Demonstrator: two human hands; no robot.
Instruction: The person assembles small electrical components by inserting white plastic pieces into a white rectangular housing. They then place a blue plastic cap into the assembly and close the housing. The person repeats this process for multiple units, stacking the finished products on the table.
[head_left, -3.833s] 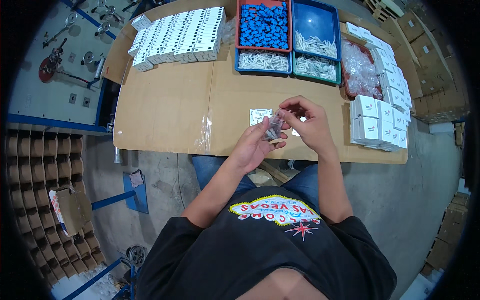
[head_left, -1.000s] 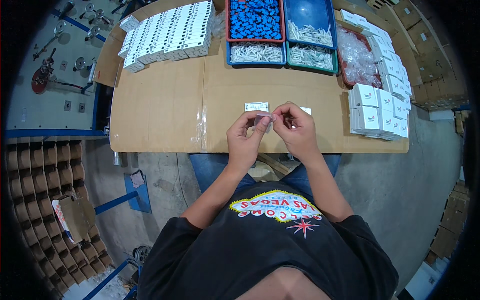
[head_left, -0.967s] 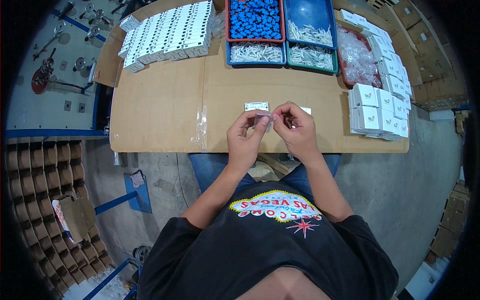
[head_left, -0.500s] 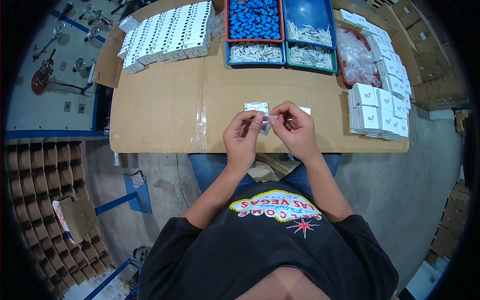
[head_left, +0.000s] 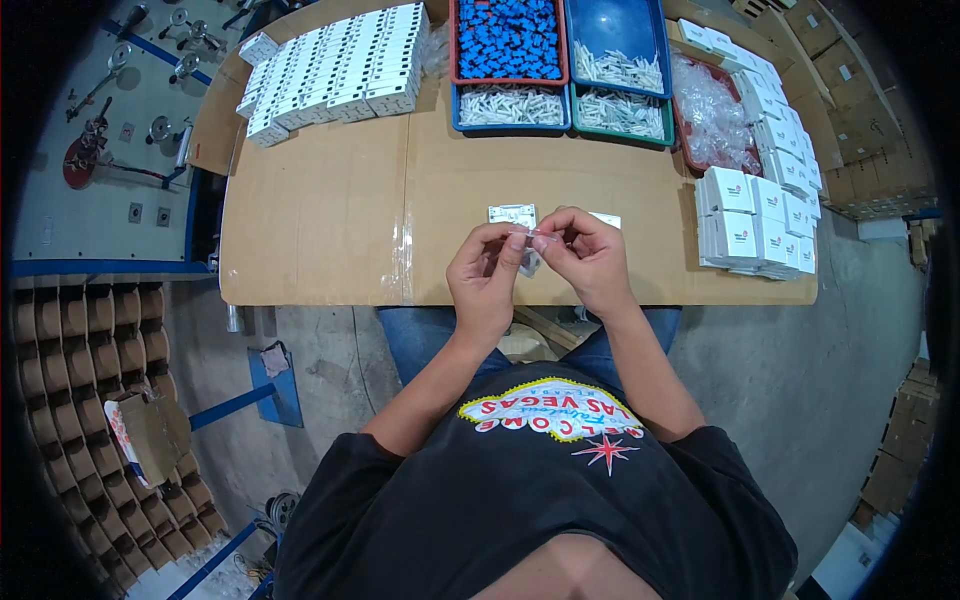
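Over the near part of the cardboard-covered table, my left hand point(head_left: 485, 277) and my right hand point(head_left: 587, 258) pinch a small clear plastic bag point(head_left: 530, 262) between thumbs and fingers. Its upper edge is drawn between my fingertips, and what the bag contains, if anything, is too small to make out. Just beyond my left fingers lies a white part with dark details point(head_left: 512, 214). A white flat piece point(head_left: 608, 220) lies behind my right hand, partly covered by it.
At the back stand a red tray point(head_left: 454, 76) of blue pieces, blue and green trays point(head_left: 575, 128) of white slim pieces, and a red tray point(head_left: 688, 158) of clear bags. White boxes point(head_left: 735, 238) are stacked at right; rows of white units point(head_left: 335, 75) stand at far left.
My right hand has shifted slightly to the left, its fingertips closer to the left ones. Both hands keep their pinch on the bag.
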